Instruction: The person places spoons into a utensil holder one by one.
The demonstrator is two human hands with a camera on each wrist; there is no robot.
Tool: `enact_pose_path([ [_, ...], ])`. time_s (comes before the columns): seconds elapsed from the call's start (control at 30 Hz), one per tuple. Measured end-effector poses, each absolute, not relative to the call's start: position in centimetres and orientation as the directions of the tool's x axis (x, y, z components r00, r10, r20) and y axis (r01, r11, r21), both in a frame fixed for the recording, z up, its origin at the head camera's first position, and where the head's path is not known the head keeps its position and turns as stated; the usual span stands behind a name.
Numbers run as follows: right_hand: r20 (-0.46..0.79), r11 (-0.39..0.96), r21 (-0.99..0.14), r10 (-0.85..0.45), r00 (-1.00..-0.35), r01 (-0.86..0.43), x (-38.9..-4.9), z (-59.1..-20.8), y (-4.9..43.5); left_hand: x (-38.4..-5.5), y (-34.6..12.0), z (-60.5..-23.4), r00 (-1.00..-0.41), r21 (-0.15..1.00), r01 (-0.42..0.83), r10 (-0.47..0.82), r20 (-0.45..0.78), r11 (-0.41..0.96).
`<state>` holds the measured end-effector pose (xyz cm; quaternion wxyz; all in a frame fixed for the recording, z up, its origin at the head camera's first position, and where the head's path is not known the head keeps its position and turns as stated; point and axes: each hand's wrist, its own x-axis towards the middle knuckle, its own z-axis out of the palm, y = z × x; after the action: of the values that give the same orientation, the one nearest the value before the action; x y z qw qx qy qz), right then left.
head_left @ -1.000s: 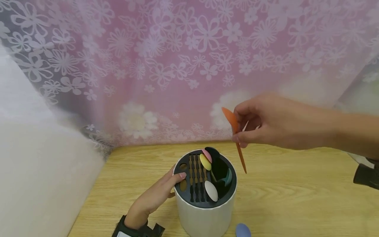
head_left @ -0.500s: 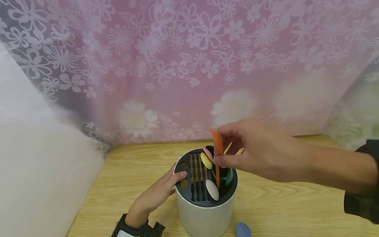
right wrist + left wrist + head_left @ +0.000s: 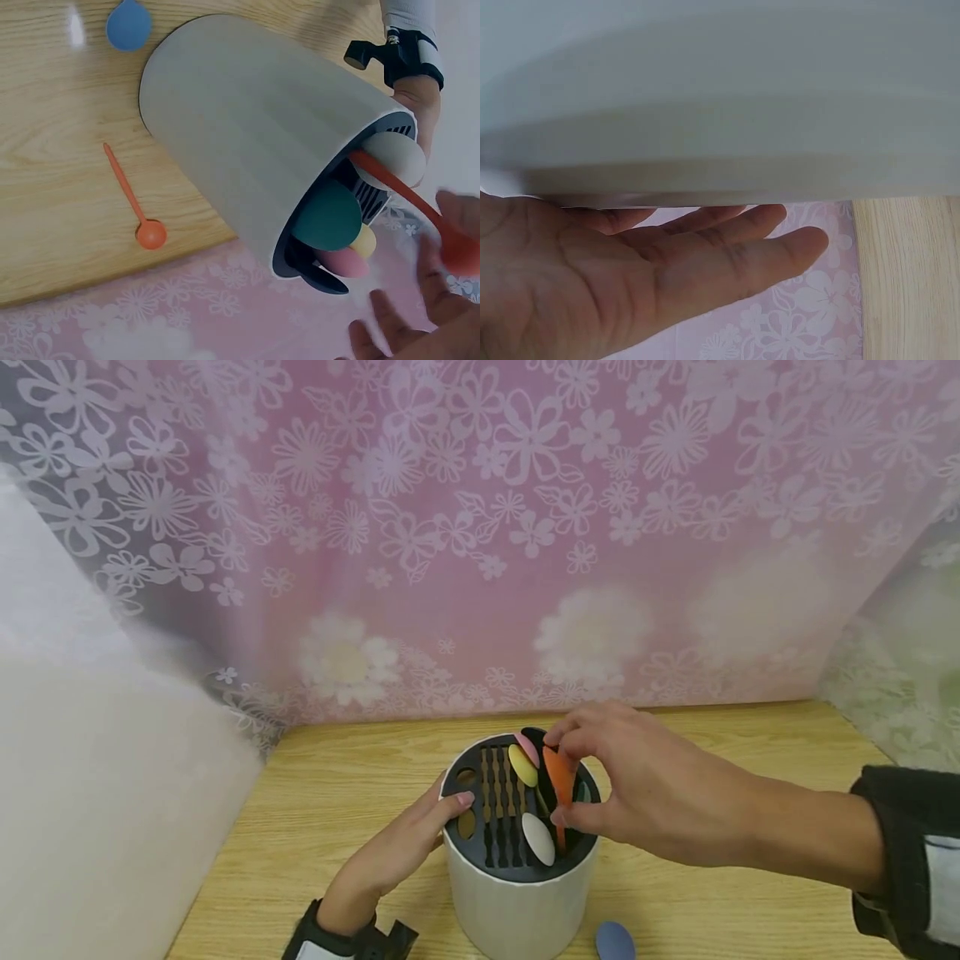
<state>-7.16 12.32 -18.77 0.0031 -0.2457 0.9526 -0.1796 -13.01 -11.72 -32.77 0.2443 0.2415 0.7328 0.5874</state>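
Observation:
A white round utensil holder (image 3: 517, 910) with a dark slotted top stands on the table. My left hand (image 3: 390, 864) grips its left side, thumb over the rim; in the left wrist view the fingers lie fairly straight along the wall. Between thumb and fingers, my right hand (image 3: 660, 797) pinches an orange spoon (image 3: 558, 772) near its bowl. The handle points down into the holder's large right-hand opening. A white spoon (image 3: 538, 840), a yellow spoon (image 3: 522, 766), a pink spoon (image 3: 527, 748), a teal utensil (image 3: 328, 216) and a black utensil (image 3: 319, 276) stand in the holder.
A blue spoon (image 3: 616, 941) lies on the wooden table (image 3: 720, 902) in front of the holder. Another orange spoon (image 3: 151, 234) lies on the table in the right wrist view. A pink floral cloth (image 3: 465, 568) hangs behind the table.
My right hand has brought the orange spoon left and down, from beside the holder to its opening, with the handle now inside. My left hand has stayed at the rim.

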Motion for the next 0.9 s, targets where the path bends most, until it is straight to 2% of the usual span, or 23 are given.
enact_pose_path([
  [0.17,-0.031,0.846,-0.269,-0.485,-0.874,-0.46,-6.9,-19.0,13.2,-13.0,-11.8,-32.7,-0.758,0.979,0.074,0.648,-0.069,0.19],
  [0.3,-0.07,0.851,-0.274,-0.482,-0.874,-0.447,-6.8,-19.0,13.8,-13.0,-12.0,-32.5,-0.76,0.977,0.081,0.647,-0.066,0.195],
  [0.47,-0.089,0.858,-0.329,-0.444,-0.892,-0.395,-7.0,-18.6,14.2,-12.9,-12.1,-32.3,-0.757,0.977,0.086,0.651,-0.062,0.194],
  [0.67,-0.067,0.815,-0.48,-0.403,-0.913,-0.324,-8.8,-18.5,15.6,-13.0,-12.0,-32.3,-0.752,0.98,0.109,0.659,-0.029,0.167],
  [0.8,-0.011,0.774,-0.523,-0.424,-0.906,-0.357,-11.9,-21.5,17.3,-13.0,-11.8,-32.4,-0.755,0.982,0.105,0.655,-0.025,0.158],
  [0.9,0.016,0.79,-0.468,-0.441,-0.897,-0.397,-14.4,-25.8,18.4,-12.8,-11.7,-32.8,-0.757,0.983,0.088,0.653,-0.04,0.163],
])
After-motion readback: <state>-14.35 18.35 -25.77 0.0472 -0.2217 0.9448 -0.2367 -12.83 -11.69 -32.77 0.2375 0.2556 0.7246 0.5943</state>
